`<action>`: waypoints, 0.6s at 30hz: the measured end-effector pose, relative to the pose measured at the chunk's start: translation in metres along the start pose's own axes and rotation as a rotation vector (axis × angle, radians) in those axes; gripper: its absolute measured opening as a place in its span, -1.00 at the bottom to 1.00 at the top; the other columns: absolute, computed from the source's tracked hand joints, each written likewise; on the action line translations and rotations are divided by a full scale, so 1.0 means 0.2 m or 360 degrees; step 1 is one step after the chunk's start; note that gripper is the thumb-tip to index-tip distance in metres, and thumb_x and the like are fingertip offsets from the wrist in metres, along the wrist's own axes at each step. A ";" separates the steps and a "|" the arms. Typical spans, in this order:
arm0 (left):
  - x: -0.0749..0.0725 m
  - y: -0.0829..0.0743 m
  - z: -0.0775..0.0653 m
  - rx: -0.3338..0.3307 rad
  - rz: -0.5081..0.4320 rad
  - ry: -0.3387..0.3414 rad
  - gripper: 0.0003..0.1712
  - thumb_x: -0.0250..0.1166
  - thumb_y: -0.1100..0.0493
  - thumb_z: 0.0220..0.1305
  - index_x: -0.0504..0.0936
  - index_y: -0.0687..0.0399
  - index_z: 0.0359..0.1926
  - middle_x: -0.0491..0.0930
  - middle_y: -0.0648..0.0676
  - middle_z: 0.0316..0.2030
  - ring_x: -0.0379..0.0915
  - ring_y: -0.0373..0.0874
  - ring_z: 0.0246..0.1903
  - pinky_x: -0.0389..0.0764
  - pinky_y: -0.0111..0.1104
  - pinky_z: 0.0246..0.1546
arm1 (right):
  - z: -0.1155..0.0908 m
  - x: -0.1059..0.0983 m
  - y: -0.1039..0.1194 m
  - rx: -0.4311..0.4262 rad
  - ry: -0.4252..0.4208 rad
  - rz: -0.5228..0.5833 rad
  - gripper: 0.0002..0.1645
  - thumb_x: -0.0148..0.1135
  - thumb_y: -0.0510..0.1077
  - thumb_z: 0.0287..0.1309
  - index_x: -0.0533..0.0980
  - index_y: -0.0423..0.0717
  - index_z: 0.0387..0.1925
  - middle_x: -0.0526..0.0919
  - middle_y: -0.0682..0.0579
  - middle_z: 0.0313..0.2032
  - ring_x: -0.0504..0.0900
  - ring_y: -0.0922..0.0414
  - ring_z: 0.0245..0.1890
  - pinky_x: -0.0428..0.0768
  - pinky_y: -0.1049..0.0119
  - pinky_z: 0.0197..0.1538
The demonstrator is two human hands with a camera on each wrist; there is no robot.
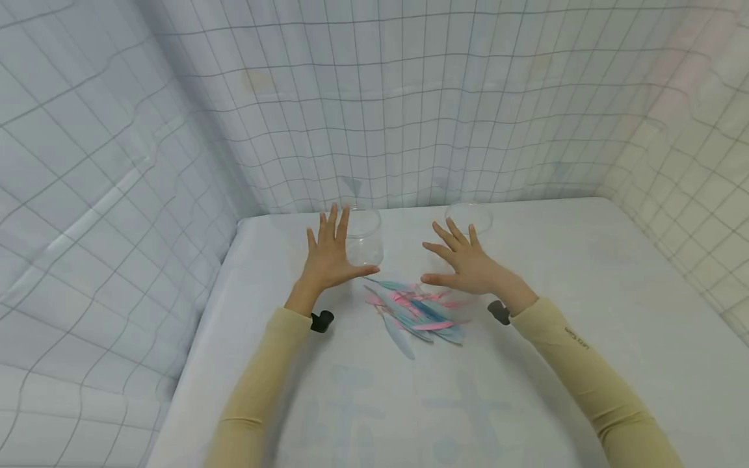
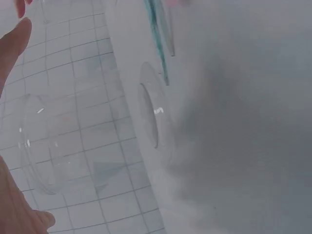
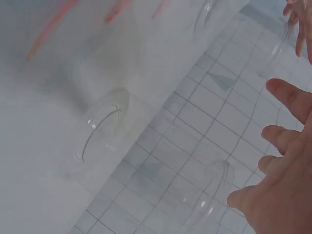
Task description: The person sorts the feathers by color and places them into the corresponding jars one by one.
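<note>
Head view: your splayed left hand (image 1: 331, 262) and right hand (image 1: 468, 265) are hovering by the left jar (image 1: 366, 244) and right jar (image 1: 476, 215), pink-blue feathers (image 1: 426, 313) lying nearer you; left wrist view: left jar standing upright; right wrist view: right jar likewise.

Gap between jars (image 1: 366, 242), feathers (image 1: 430, 313) in front

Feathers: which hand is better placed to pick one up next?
Likely the right hand, marginally. In the head view it sits nearer the middle of the feathers; the left hand lies mostly left of them. Both look empty.
</note>
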State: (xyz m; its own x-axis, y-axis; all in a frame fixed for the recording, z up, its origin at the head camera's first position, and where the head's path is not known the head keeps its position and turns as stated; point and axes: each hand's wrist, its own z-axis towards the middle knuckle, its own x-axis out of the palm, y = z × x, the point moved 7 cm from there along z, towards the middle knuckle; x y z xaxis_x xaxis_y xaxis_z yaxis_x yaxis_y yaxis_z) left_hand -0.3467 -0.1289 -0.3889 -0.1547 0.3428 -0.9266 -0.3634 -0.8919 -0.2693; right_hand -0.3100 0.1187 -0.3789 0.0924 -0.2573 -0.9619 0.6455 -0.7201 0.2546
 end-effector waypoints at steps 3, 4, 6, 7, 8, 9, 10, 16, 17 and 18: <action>0.03 0.02 0.00 -0.0012 -0.0122 -0.0071 0.60 0.34 -0.57 -0.28 -0.63 -0.18 0.42 -0.57 0.05 0.45 -0.57 0.15 0.40 -0.35 0.21 0.24 | 0.00 0.04 0.02 -0.0075 -0.0014 0.0135 -0.10 -0.03 0.43 0.21 0.26 -0.07 0.36 -0.27 -0.05 0.47 -0.47 -0.08 0.42 -0.37 -0.23 0.29; 0.05 0.03 0.00 -0.0015 -0.0159 -0.0092 0.62 0.36 -0.55 -0.30 -0.61 -0.15 0.43 -0.57 0.04 0.45 -0.54 0.14 0.41 -0.33 0.21 0.25 | 0.00 0.05 0.02 -0.0086 -0.0013 0.0186 -0.11 -0.02 0.42 0.21 0.29 -0.08 0.35 -0.26 -0.03 0.47 -0.46 -0.06 0.42 -0.30 -0.22 0.31; 0.07 0.04 0.01 -0.0025 -0.0233 -0.0132 0.64 0.40 -0.52 -0.32 -0.58 -0.10 0.44 -0.55 0.03 0.45 -0.47 0.12 0.41 -0.28 0.21 0.25 | 0.00 0.08 0.03 -0.0089 0.0003 0.0307 -0.12 0.02 0.41 0.19 0.32 -0.08 0.32 -0.23 0.03 0.47 -0.44 -0.02 0.42 -0.19 -0.19 0.32; 0.08 0.05 0.01 -0.0030 -0.0261 -0.0157 0.65 0.42 -0.51 -0.33 -0.57 -0.07 0.44 -0.53 0.03 0.46 -0.45 0.10 0.42 -0.25 0.21 0.25 | 0.00 0.09 0.03 -0.0086 0.0011 0.0360 -0.13 0.03 0.41 0.18 0.33 -0.08 0.31 -0.22 0.05 0.47 -0.43 0.00 0.42 -0.13 -0.20 0.32; 0.09 0.05 0.02 -0.0036 -0.0280 -0.0182 0.66 0.42 -0.51 -0.33 -0.57 -0.05 0.44 -0.52 0.04 0.46 -0.42 0.09 0.42 -0.21 0.22 0.25 | 0.00 0.10 0.03 -0.0078 0.0021 0.0414 -0.13 0.05 0.41 0.18 0.35 -0.08 0.30 -0.20 0.08 0.47 -0.42 0.02 0.43 -0.09 -0.20 0.31; 0.10 0.06 0.02 -0.0043 -0.0308 -0.0213 0.67 0.44 -0.49 -0.34 -0.56 -0.03 0.44 -0.50 0.05 0.46 -0.40 0.08 0.42 -0.18 0.23 0.24 | 0.00 0.12 0.03 -0.0073 0.0033 0.0457 -0.14 0.07 0.40 0.17 0.36 -0.09 0.29 -0.19 0.09 0.47 -0.41 0.02 0.43 -0.06 -0.20 0.31; 0.10 0.07 0.02 -0.0047 -0.0342 -0.0247 0.67 0.46 -0.47 -0.34 -0.56 -0.03 0.44 -0.48 0.07 0.46 -0.38 0.09 0.42 -0.15 0.24 0.23 | 0.00 0.13 0.02 -0.0061 0.0050 0.0491 -0.14 0.08 0.39 0.17 0.36 -0.10 0.29 -0.18 0.10 0.47 -0.40 0.04 0.43 -0.05 -0.19 0.31; 0.12 0.10 0.03 -0.0098 -0.0578 -0.0389 0.69 0.54 -0.36 -0.35 -0.60 -0.10 0.43 -0.38 0.12 0.46 -0.18 0.22 0.38 0.09 0.20 0.19 | 0.02 0.22 -0.01 -0.0013 0.0102 0.0594 -0.19 0.12 0.34 0.19 0.43 -0.17 0.22 -0.07 0.01 0.46 -0.34 0.03 0.44 -0.04 -0.20 0.30; 0.13 0.10 0.04 -0.0119 -0.0626 -0.0397 0.69 0.55 -0.35 -0.35 -0.60 -0.11 0.43 -0.36 0.13 0.46 -0.16 0.22 0.37 0.12 0.18 0.19 | 0.02 0.24 -0.02 -0.0015 0.0101 0.0604 -0.22 0.13 0.33 0.19 0.45 -0.18 0.19 -0.05 -0.02 0.45 -0.33 0.01 0.44 -0.04 -0.21 0.30; 0.13 0.11 0.04 -0.0142 -0.0677 -0.0406 0.69 0.56 -0.33 -0.34 -0.60 -0.13 0.43 -0.32 0.14 0.46 -0.13 0.23 0.36 0.15 0.17 0.18 | 0.02 0.24 -0.02 -0.0021 0.0096 0.0609 -0.25 0.14 0.31 0.20 0.48 -0.19 0.16 -0.03 -0.06 0.45 -0.31 -0.02 0.44 -0.05 -0.22 0.29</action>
State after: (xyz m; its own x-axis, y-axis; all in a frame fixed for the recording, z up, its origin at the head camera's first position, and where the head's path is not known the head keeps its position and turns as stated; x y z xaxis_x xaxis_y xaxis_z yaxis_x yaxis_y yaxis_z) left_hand -0.3655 -0.1373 -0.4174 -0.2340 0.7326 -0.6392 -0.3646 -0.6756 -0.6408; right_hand -0.3121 0.1065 -0.4267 0.3724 -0.4673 -0.8018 0.5655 -0.5708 0.5953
